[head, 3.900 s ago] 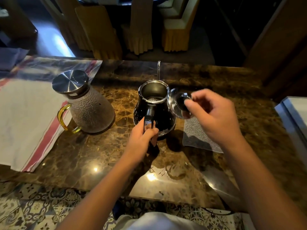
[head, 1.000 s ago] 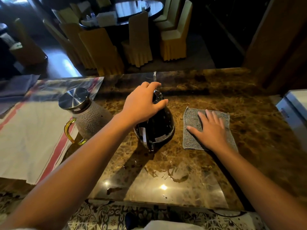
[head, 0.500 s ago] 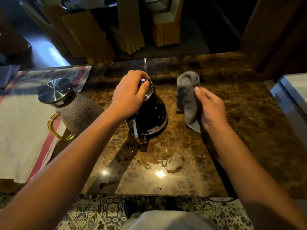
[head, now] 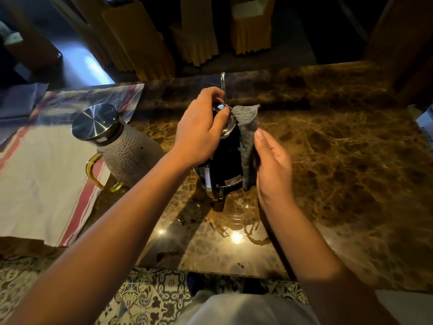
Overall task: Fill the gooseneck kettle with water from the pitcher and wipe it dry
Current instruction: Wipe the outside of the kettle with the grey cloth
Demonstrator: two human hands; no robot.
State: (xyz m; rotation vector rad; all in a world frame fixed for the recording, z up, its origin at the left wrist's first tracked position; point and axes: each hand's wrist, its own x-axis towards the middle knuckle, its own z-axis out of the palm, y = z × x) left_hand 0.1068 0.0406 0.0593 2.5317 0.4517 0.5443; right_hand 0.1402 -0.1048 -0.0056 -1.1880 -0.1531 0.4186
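Observation:
The black gooseneck kettle (head: 228, 160) stands upright on the brown marble counter (head: 339, 160), its thin spout pointing away from me. My left hand (head: 199, 130) curls over the kettle's shiny lid and grips it from above. My right hand (head: 271, 165) presses a grey cloth (head: 246, 134) flat against the kettle's right side, fingers straight. The textured glass pitcher (head: 126, 151), with a steel lid and a yellow handle, stands to the left of the kettle, apart from both hands.
A white towel with red stripes (head: 42, 179) covers the counter's left part, under the pitcher's edge. Wet patches shine on the counter in front of the kettle. Yellow-covered chairs (head: 199, 31) stand beyond the far edge. A pale object sits at the right edge.
My right hand has brought the lifted grey cloth left and pressed it against the kettle's side. My left hand stays on the lid.

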